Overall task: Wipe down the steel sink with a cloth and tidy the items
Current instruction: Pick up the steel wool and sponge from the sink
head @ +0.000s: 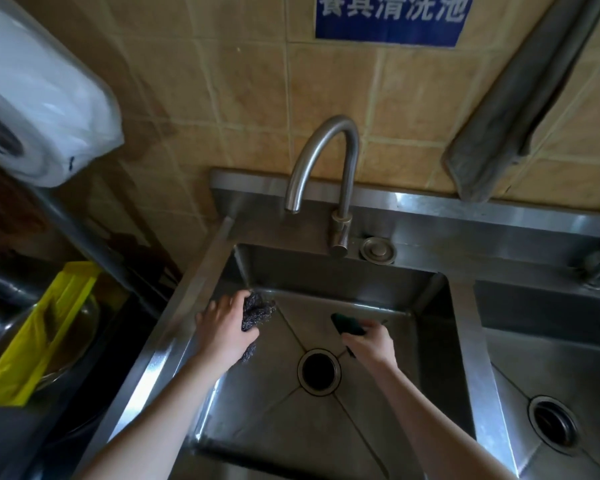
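Both hands are down inside the left basin of the steel sink (430,296). My left hand (224,325) is closed on a grey steel wool scrubber (255,310) at the basin's far left corner. My right hand (371,344) grips a dark green sponge (347,325) on the basin floor, just right of and behind the round drain hole (318,371). The curved steel faucet (321,161) arches over the back rim. A grey cloth (499,133) hangs on the tiled wall at the upper right.
A second basin with its own drain (553,424) lies to the right. A round steel cap (377,250) sits beside the faucet base. On the left are a white plastic bag roll (39,98), a yellow bag (39,334) and a steel shelf edge.
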A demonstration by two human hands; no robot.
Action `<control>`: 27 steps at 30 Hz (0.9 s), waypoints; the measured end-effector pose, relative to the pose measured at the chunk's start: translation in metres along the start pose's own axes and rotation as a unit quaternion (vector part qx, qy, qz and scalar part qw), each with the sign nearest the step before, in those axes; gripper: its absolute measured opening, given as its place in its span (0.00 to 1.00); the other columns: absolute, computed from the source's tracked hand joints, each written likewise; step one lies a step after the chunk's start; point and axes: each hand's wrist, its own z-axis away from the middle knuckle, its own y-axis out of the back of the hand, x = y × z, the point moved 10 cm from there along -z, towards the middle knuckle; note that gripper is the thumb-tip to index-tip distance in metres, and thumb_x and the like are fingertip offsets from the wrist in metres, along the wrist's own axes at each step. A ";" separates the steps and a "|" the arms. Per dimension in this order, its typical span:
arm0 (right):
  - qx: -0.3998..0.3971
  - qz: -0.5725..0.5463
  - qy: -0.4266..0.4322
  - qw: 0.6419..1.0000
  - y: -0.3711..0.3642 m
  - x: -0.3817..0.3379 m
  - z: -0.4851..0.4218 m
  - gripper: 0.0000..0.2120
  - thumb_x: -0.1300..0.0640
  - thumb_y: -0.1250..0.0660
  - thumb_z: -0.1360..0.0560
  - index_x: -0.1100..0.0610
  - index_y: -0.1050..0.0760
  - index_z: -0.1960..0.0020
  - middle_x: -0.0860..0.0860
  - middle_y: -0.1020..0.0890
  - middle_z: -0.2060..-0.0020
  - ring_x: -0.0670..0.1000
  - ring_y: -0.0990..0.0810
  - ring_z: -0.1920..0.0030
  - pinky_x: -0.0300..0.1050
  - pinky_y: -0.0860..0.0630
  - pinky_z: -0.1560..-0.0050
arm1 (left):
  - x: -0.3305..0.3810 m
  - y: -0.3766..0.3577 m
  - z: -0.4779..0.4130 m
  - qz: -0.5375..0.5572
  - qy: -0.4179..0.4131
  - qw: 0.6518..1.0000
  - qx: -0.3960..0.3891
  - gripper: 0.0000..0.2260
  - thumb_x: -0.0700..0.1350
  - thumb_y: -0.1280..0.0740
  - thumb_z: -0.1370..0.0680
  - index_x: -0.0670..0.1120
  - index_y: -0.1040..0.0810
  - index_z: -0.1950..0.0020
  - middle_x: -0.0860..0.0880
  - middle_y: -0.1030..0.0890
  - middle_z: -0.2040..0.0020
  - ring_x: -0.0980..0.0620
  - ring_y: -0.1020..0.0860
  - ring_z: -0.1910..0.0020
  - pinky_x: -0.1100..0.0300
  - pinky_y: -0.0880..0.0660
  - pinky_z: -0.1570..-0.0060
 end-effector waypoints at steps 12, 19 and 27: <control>0.081 0.199 0.307 0.927 0.019 -0.123 0.074 0.30 0.52 0.30 0.35 0.50 0.29 0.33 0.50 0.27 0.37 0.53 0.33 0.39 0.47 0.28 0.42 | -0.019 0.061 0.023 -0.031 -0.012 0.999 0.034 0.27 0.55 0.33 0.30 0.55 0.37 0.33 0.50 0.27 0.37 0.44 0.30 0.37 0.47 0.35 0.41; 0.062 0.241 0.374 0.893 0.001 -0.161 0.109 0.30 0.49 0.30 0.34 0.48 0.29 0.33 0.50 0.28 0.36 0.52 0.35 0.38 0.47 0.25 0.44 | -0.049 0.111 0.046 -0.042 0.019 0.997 0.066 0.26 0.56 0.33 0.30 0.55 0.36 0.35 0.49 0.26 0.41 0.44 0.30 0.40 0.46 0.34 0.44; 0.023 0.226 0.446 0.866 -0.038 -0.216 0.160 0.28 0.50 0.30 0.35 0.50 0.27 0.35 0.51 0.26 0.39 0.55 0.32 0.40 0.48 0.26 0.43 | -0.104 0.173 0.088 -0.054 0.076 0.990 0.107 0.26 0.55 0.33 0.30 0.54 0.36 0.34 0.49 0.26 0.41 0.44 0.30 0.39 0.45 0.34 0.43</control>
